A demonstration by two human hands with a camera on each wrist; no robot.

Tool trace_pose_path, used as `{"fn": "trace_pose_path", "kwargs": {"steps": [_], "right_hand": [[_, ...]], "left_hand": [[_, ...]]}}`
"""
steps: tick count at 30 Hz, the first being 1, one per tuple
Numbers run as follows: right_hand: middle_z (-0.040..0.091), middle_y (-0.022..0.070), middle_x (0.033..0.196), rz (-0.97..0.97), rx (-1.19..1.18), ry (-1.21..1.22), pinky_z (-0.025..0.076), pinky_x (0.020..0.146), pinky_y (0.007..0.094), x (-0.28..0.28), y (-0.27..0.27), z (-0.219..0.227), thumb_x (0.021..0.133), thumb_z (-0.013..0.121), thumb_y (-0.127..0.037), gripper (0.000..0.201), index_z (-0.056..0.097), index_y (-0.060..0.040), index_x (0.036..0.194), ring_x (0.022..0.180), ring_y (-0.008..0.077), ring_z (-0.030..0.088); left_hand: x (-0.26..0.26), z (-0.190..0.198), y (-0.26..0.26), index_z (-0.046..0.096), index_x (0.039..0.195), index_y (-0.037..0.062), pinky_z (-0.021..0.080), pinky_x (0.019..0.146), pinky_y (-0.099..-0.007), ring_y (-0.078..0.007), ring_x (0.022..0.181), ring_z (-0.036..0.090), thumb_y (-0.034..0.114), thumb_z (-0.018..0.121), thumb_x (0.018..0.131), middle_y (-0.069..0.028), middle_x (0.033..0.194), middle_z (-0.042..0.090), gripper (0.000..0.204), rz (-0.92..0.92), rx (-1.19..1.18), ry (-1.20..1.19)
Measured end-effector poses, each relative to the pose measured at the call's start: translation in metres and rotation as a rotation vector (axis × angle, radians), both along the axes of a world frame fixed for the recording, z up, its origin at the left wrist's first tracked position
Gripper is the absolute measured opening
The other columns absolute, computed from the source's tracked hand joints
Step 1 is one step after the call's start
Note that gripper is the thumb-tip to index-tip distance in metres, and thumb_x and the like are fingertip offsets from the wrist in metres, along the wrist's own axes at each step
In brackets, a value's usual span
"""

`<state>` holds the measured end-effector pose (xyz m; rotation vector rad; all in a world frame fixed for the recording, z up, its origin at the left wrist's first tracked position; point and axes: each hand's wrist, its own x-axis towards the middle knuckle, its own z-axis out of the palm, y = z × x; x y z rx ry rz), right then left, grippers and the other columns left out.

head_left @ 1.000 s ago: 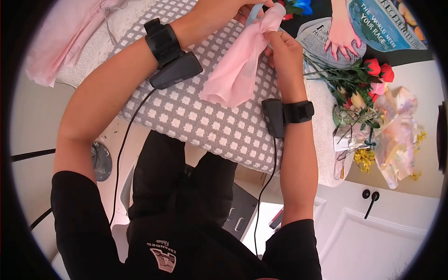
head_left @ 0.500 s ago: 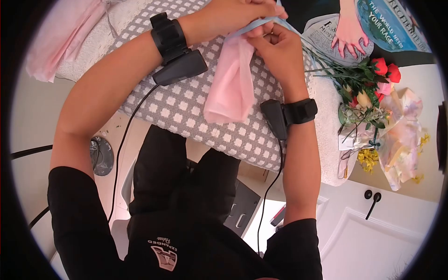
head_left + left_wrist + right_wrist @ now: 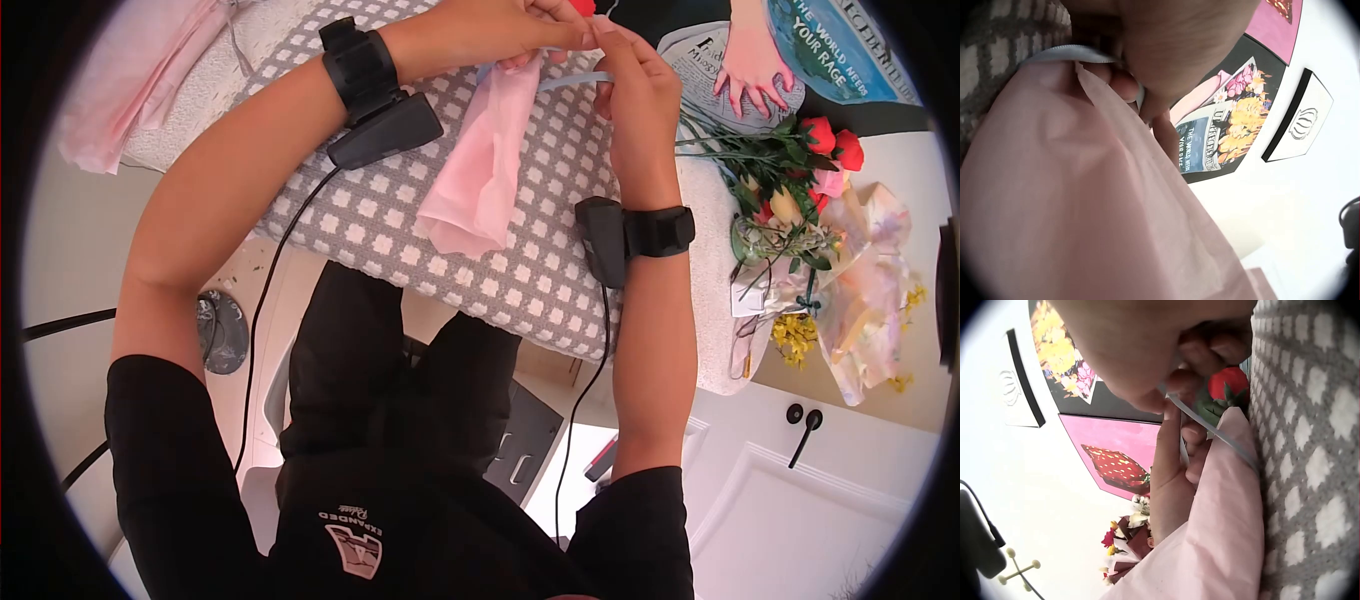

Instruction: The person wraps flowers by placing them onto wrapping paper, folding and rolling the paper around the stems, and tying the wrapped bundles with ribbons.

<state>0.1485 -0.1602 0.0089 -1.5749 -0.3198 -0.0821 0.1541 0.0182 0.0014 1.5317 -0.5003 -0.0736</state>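
A pink paper wrap [image 3: 475, 170] lies slantwise on the cloth, gathered narrow at its far end. Round that end runs a pale blue-grey ribbon [image 3: 1210, 428]. A red rose [image 3: 1229, 384] shows just beyond the gathered end in the right wrist view. My left hand [image 3: 500, 35] bends over the gathered end and pinches the ribbon, some fingertips against the paper. Beside the wrap, my right hand [image 3: 640, 105] grips the ribbon, with a length stretched from the paper to its fingers. Both hands' fingertips meet above the gathered end, partly hiding the ribbon there.
A grey-and-white patterned cloth [image 3: 510, 295] covers the table. Another pink wrap [image 3: 140, 80] lies at the far left. On the right are loose artificial flowers [image 3: 790, 200] and a crumpled pale wrapper [image 3: 860, 270]. Illustrated prints [image 3: 1210, 137] stand behind.
The wrap has come down and its gathered end shifted left. Both hands closed in at that end with the ribbon; then my right hand moved right, stretching ribbon out from the paper.
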Motion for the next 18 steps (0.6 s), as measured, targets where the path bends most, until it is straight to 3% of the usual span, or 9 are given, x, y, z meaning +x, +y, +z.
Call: {"fn": "trace_pose_path", "kwargs": {"steps": [3, 10, 13, 15, 18], "right_hand": [[0.052, -0.0047, 0.070, -0.085, 0.040, 0.018, 0.027, 0.045, 0.0180, 0.005, -0.002, 0.000, 0.093, 0.064, -0.022, 0.023, 0.070, -0.0024, 0.104, 0.053, 0.0004, 0.040], [0.053, -0.0039, 0.072, -0.111, 0.218, -0.092, 0.028, 0.046, 0.0182, 0.009, -0.007, 0.002, 0.093, 0.067, -0.019, 0.022, 0.067, -0.0020, 0.107, 0.054, 0.0006, 0.042], [0.057, -0.0009, 0.066, -0.152, 0.293, -0.072, 0.033, 0.044, 0.0177, 0.008, -0.002, 0.001, 0.090, 0.070, -0.016, 0.030, 0.059, 0.0005, 0.113, 0.051, 0.0024, 0.046], [0.055, -0.0021, 0.072, -0.176, 0.288, -0.148, 0.032, 0.047, 0.0185, 0.007, -0.004, 0.000, 0.089, 0.072, -0.016, 0.046, 0.052, -0.0007, 0.127, 0.055, 0.0023, 0.046], [0.058, -0.0010, 0.072, -0.253, 0.303, -0.206, 0.034, 0.048, 0.0188, 0.004, -0.002, 0.003, 0.088, 0.074, -0.015, 0.048, 0.050, 0.0000, 0.126, 0.057, 0.0034, 0.049]], "left_hand": [[-0.003, 0.010, -0.001, 0.072, 0.091, 0.0009, 0.042, 0.052, -0.0177, -0.0036, 0.057, 0.055, 0.016, 0.063, 0.094, 0.0001, 0.073, 0.066, 0.018, 0.022, 0.046, 0.000], [0.007, -0.005, 0.000, 0.071, 0.090, -0.0033, 0.047, 0.056, -0.0214, -0.0075, 0.060, 0.059, 0.011, 0.062, 0.092, -0.0031, 0.073, 0.066, 0.017, 0.012, -0.045, -0.067], [0.010, -0.005, 0.003, 0.070, 0.091, -0.0038, 0.048, 0.057, -0.0216, -0.0079, 0.060, 0.059, 0.010, 0.061, 0.092, -0.0033, 0.073, 0.066, 0.016, -0.010, -0.044, -0.074], [0.009, -0.010, 0.001, 0.070, 0.091, -0.0040, 0.048, 0.057, -0.0216, -0.0077, 0.060, 0.059, 0.009, 0.061, 0.092, -0.0034, 0.073, 0.066, 0.016, -0.038, -0.059, -0.043], [0.006, -0.004, -0.001, 0.070, 0.091, -0.0039, 0.048, 0.057, -0.0216, -0.0072, 0.060, 0.059, 0.008, 0.062, 0.091, -0.0032, 0.073, 0.066, 0.015, 0.012, -0.015, -0.021]]}}
